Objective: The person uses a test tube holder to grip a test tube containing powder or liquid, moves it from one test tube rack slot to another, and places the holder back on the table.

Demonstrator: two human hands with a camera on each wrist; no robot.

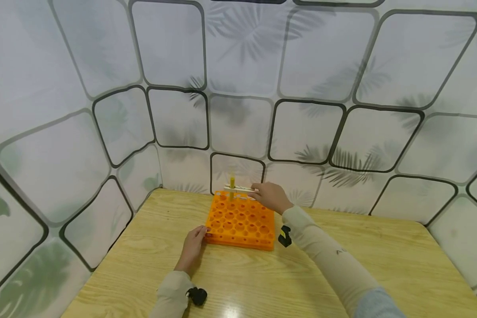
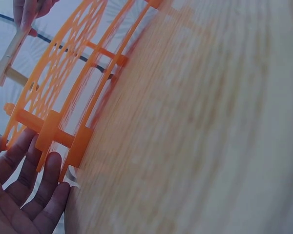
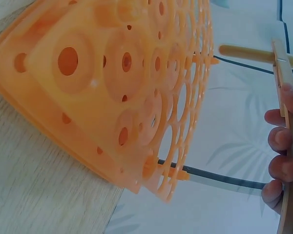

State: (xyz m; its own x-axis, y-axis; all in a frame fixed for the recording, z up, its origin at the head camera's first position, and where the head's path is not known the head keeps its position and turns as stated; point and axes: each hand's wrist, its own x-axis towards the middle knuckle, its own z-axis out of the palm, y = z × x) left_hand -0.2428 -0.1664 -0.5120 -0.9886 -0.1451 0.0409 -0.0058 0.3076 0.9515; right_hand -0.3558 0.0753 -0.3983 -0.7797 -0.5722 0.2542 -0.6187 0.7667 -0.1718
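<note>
An orange plastic test tube rack (image 1: 240, 223) with several rows of round holes stands on the table. My left hand (image 1: 193, 243) holds its near left corner; in the left wrist view the fingers (image 2: 49, 175) lie along the corner post and the thumb is at the top plate. My right hand (image 1: 271, 196) grips a wooden test tube clamp (image 1: 240, 189) above the rack's back edge. Held in the clamp's jaws is a test tube (image 3: 244, 52) with yellow contents. Its rounded lower end looks just above the rack's top plate, apart from it in the right wrist view.
The rack stands on a light wooden table (image 1: 322, 269), near its back edge. Behind and to the left hangs a patterned curtain or wall covering (image 1: 238, 123). Black wrist cameras are strapped to both sleeves.
</note>
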